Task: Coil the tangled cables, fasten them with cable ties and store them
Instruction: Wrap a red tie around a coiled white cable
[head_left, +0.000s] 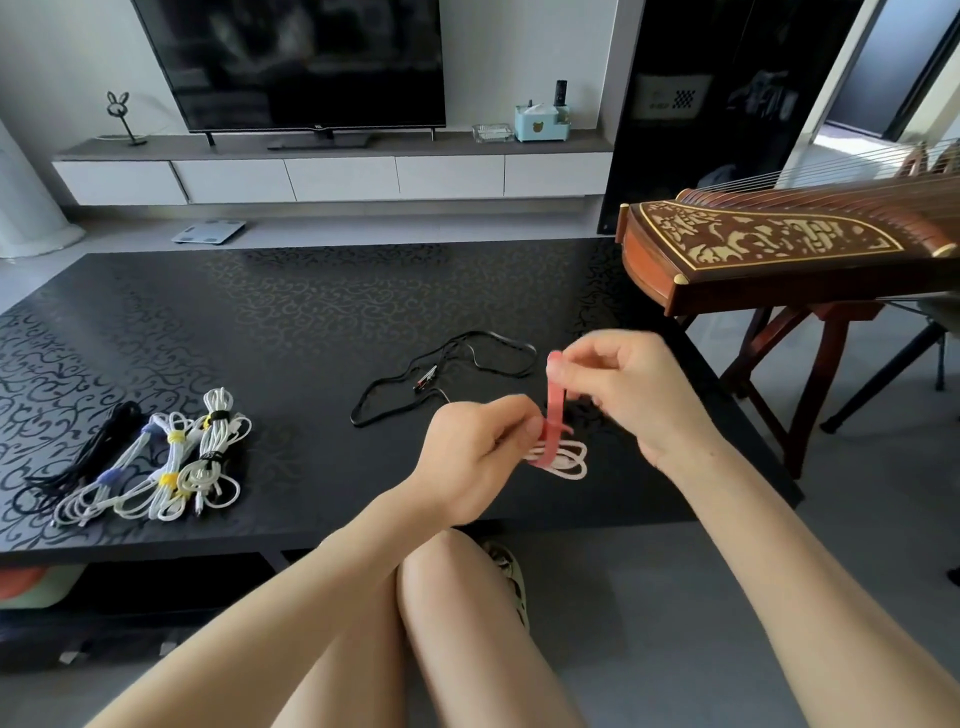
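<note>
My left hand (475, 449) grips a small coil of white cable (566, 462) over the near right part of the black patterned table (291, 312). A red cable tie (556, 405) runs around the coil and rises from it. My right hand (618, 387) pinches the tie's upper end above the coil. A loose black cable (447, 371) with small clips lies uncoiled on the table behind my hands. At the near left lie several bundled cables (156, 462), white ones with yellow, purple and black ties and a black one at the far left.
A wooden zither (779, 244) on a stand sits at the table's right end. Behind the table are a TV (291, 62) on a low white cabinet (332, 176), a tissue box (540, 122) and a floor scale (208, 231). My knees (447, 597) are below the table's front edge.
</note>
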